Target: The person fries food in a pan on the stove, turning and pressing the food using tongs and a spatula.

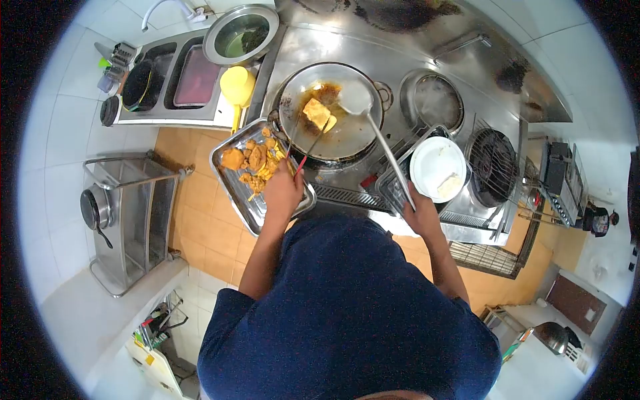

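My left hand (283,191) is closed around a pair of long thin chopsticks (303,162) with red upper ends. One stick reaches over the wok rim to the food. In the wide wok (301,143), golden fried pieces (317,115) lie in browned oil, a larger squarish one beside a smaller one. My right hand (421,215) grips the long handle of a metal wok spatula (387,148), whose broad head rests inside the wok at the right of the food. Below my left hand, a metal tray (230,190) holds fried pieces (253,159) and yellow strips.
A white plate (427,167) with a pale piece on it sits near my right hand. Behind it stands a steaming pot (438,103), and further right a burner grate (493,163). At left are a yellow dipper (237,87), a metal basin (215,39) and sinks (175,87).
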Demonstrator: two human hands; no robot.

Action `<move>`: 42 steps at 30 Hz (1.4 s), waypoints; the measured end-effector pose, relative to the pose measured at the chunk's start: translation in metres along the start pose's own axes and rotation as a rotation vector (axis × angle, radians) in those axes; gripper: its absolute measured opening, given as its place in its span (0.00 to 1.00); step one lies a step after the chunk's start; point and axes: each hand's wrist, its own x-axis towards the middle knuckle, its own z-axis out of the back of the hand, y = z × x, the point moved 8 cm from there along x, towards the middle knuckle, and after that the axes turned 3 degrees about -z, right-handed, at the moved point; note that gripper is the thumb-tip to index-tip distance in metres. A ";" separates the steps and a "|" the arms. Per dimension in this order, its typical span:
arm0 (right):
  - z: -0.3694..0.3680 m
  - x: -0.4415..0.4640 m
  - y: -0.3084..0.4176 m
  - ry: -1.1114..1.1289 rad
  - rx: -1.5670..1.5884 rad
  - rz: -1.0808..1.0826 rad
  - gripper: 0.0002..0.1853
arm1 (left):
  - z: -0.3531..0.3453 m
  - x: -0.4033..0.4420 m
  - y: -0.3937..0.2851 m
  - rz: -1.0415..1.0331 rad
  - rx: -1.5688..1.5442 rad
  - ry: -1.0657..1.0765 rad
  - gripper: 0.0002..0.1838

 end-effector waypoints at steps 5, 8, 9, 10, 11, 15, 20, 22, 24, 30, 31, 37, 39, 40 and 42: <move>-0.003 0.001 -0.004 0.030 -0.003 -0.067 0.30 | 0.003 -0.001 -0.003 0.017 0.006 0.032 0.26; 0.001 0.000 0.000 0.094 0.076 -0.174 0.29 | 0.003 -0.003 -0.003 0.005 0.005 0.019 0.26; 0.004 -0.001 0.000 0.053 0.072 -0.135 0.29 | 0.005 -0.002 -0.004 0.003 0.001 0.012 0.26; 0.007 -0.001 0.000 0.013 0.067 -0.096 0.29 | 0.007 -0.003 -0.006 0.002 -0.003 0.007 0.26; 0.007 -0.001 -0.003 0.016 0.072 -0.110 0.30 | 0.008 -0.004 -0.007 0.003 -0.007 0.003 0.26; 0.013 0.002 -0.005 0.043 0.079 -0.181 0.31 | 0.007 -0.004 -0.007 0.001 -0.018 0.010 0.25; 0.014 0.006 -0.001 0.028 0.101 -0.088 0.30 | 0.006 -0.002 -0.005 0.007 -0.047 0.027 0.25; 0.021 0.010 0.006 0.085 0.072 -0.148 0.30 | 0.007 -0.002 -0.004 0.010 -0.066 0.029 0.25; 0.029 0.014 0.008 0.129 0.050 -0.217 0.30 | 0.008 -0.001 -0.003 0.010 -0.076 0.031 0.25; 0.027 0.021 -0.021 0.113 0.066 -0.215 0.30 | 0.002 -0.003 0.002 0.019 -0.077 0.058 0.25; 0.026 0.020 -0.022 0.153 0.078 -0.267 0.30 | 0.001 -0.003 0.002 0.021 -0.077 0.062 0.26; 0.014 0.012 -0.021 0.133 0.028 -0.042 0.31 | 0.000 -0.004 0.002 0.032 -0.076 0.061 0.27; 0.017 0.011 -0.020 0.158 0.014 -0.091 0.31 | 0.003 -0.005 0.001 0.035 -0.077 0.058 0.27; 0.018 0.010 -0.020 0.171 0.006 -0.116 0.32 | 0.004 -0.005 0.001 0.037 -0.078 0.059 0.27; 0.017 0.012 -0.026 0.154 0.027 -0.130 0.33 | 0.003 -0.006 0.001 0.047 -0.073 0.071 0.28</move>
